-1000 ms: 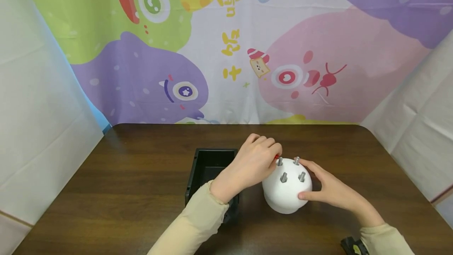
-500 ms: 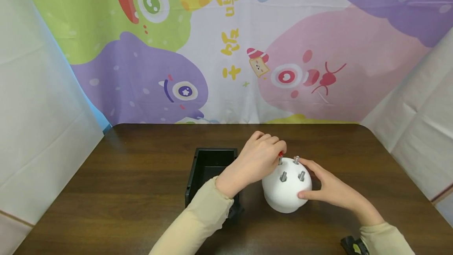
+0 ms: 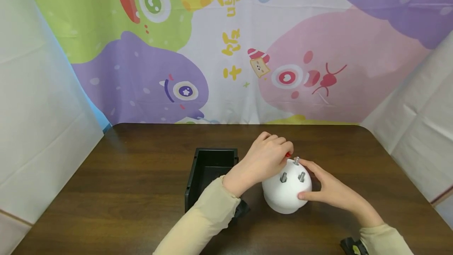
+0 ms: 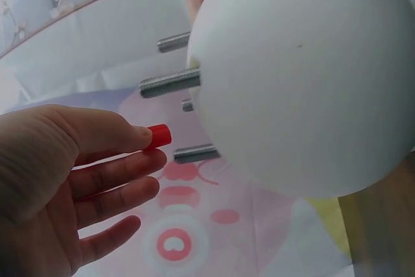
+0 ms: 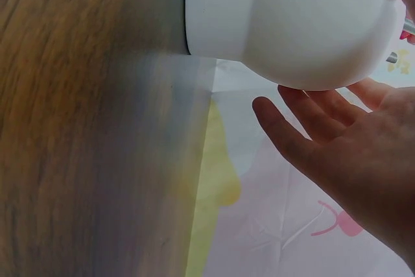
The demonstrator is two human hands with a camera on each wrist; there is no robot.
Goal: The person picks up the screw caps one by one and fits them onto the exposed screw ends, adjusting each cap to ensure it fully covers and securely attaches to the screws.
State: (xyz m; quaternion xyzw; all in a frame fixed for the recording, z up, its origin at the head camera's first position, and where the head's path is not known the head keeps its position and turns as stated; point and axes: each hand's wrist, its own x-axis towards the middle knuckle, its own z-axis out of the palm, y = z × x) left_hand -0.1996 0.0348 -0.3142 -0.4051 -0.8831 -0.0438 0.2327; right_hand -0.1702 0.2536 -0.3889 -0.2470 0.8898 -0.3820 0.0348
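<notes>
A cloth printed with green, purple and pink cartoon creatures hangs behind my dark brown desk, with plain white cloth at the sides. On the desk sits a black box, its top uncovered; I see inner walls and floor at the far end, but my left sleeve crosses the near part, so I cannot tell what lies there. Right of the box stands a white ball on a round base, four metal bolts sticking from its rounded top. My right grip is spread round its right side, thumb near, fingers far. My left grip pinches a red cap at the thumb tip, near the bolts but apart from them, and blocks one bolt from above. A black object lies beside my right sleeve.
</notes>
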